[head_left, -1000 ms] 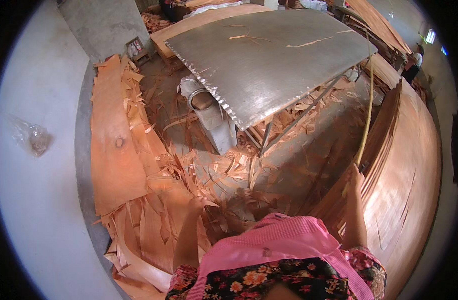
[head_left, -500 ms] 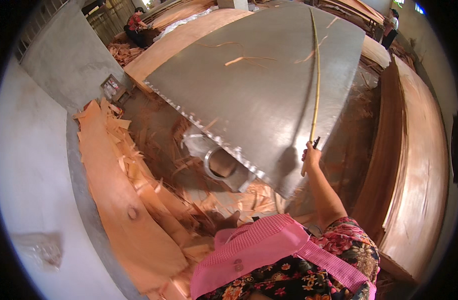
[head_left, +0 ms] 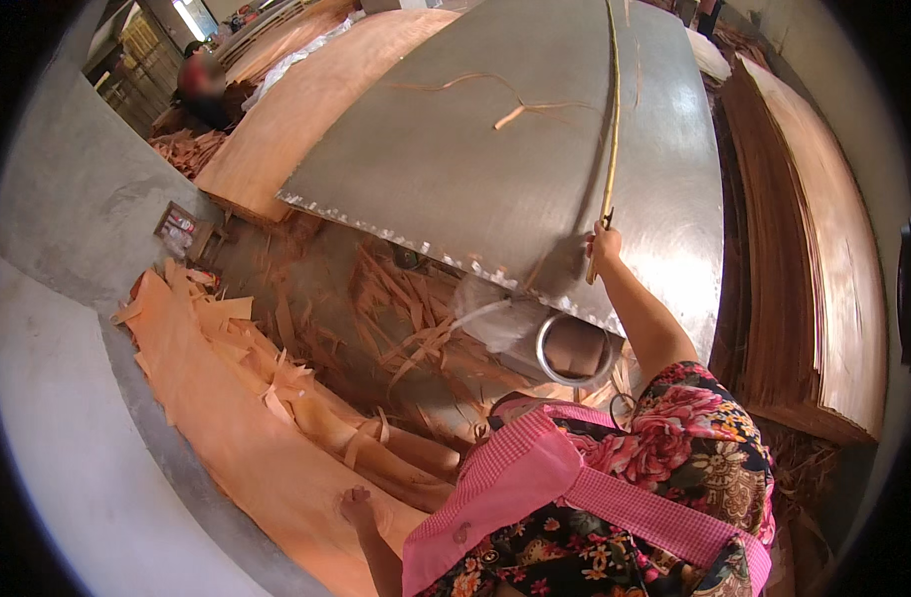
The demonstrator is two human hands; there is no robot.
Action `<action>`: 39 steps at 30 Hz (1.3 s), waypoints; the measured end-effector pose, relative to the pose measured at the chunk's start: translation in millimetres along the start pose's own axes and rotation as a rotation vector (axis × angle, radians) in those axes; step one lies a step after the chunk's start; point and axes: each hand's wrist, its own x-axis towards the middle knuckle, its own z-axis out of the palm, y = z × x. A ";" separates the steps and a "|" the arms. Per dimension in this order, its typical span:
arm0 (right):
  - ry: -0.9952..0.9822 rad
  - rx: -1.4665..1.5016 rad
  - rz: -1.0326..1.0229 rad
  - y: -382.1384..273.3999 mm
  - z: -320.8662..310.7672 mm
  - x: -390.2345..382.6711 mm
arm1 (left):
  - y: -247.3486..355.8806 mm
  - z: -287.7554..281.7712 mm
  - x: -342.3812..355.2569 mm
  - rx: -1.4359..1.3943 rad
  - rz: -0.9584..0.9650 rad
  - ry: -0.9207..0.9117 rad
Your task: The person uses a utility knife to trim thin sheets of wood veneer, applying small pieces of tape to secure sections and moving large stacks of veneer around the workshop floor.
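One right hand (head_left: 605,242) has its fingers clamped on the lower end of a long thin stick (head_left: 612,129) lying across the metal bench (head_left: 475,169), near the bench's front edge; the left hand is out of view.

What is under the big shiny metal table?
Under the metal table lie thin wood strips and a round metal ring. Further back is hidden by the tabletop.
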 end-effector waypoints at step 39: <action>0.153 0.187 0.190 -16.1 159.0 -14.1 | 474.3 549.0 347.1 0.927 1.495 -0.839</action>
